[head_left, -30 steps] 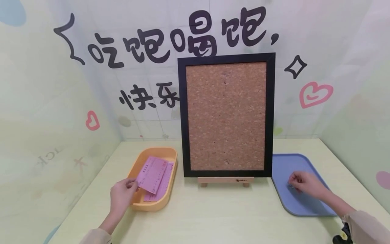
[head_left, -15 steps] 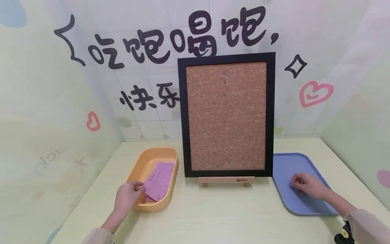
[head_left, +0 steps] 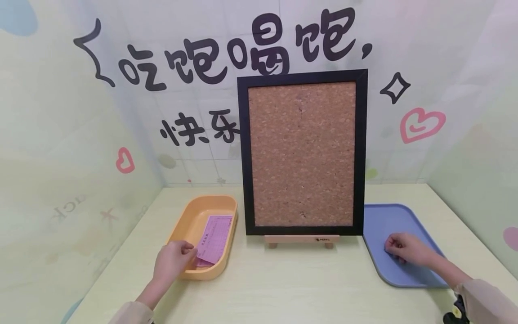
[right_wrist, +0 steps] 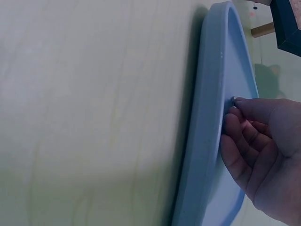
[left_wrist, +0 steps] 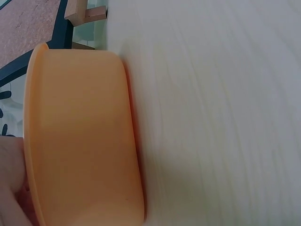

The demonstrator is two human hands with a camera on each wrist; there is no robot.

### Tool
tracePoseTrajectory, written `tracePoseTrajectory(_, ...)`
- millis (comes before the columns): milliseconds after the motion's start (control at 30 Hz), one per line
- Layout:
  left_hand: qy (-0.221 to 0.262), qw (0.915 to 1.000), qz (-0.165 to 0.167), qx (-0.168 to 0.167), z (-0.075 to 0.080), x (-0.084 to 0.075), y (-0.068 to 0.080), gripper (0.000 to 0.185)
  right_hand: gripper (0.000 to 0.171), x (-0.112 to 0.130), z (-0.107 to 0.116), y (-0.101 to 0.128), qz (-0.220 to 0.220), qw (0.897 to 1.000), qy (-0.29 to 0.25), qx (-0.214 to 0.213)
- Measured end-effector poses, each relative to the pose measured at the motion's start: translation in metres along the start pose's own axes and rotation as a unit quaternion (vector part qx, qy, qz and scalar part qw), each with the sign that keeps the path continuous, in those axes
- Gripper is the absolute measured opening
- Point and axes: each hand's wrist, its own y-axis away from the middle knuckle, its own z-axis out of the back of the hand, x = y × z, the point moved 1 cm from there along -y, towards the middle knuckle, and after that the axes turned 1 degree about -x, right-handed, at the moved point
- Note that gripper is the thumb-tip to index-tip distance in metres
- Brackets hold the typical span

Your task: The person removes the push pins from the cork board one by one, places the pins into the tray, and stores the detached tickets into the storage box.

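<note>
A printed pink paper slip (head_left: 213,239) lies in the orange tray (head_left: 194,201), over another pink sheet that is mostly hidden. My left hand (head_left: 173,262) reaches over the tray's near left side and pinches the slip's left corner. In the left wrist view the tray's wall (left_wrist: 84,136) hides the slip, and only part of the hand (left_wrist: 10,188) shows. My right hand (head_left: 408,249) is low over the blue tray (head_left: 390,213), fingers curled. Its thumb and fingertips pinch a tiny greyish object (right_wrist: 233,100), too small to name.
A cork board (head_left: 301,155) in a black frame stands on a small wooden easel (head_left: 301,239) between the two trays. Behind it is a back wall with large black lettering (head_left: 198,60). The pale tabletop (head_left: 299,283) runs in front of the easel.
My left hand has moved slightly right, and the raised pink slip has come down into the orange tray. The right hand has shifted slightly over the blue tray.
</note>
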Motion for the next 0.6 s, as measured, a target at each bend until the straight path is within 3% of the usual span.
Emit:
tracePoseTrajectory(333,-0.017,0.9992,-0.025,-0.024,0.012,0.003,-0.007,0.018,0.004,-0.003,0.003,-0.002,0.025,0.999,-0.010,-0.027)
tracePoseTrajectory(467,-0.009,0.9988,-0.039,-0.027,0.019,0.002,-0.018,0.020,0.005,0.003,0.011,-0.004,0.028,0.999,0.003,-0.040)
tracePoseTrajectory(600,-0.010,0.9959,-0.059,-0.068,0.028,-0.001,-0.034,0.022,0.005,0.012,0.021,-0.010,0.025,0.998,0.027,-0.056)
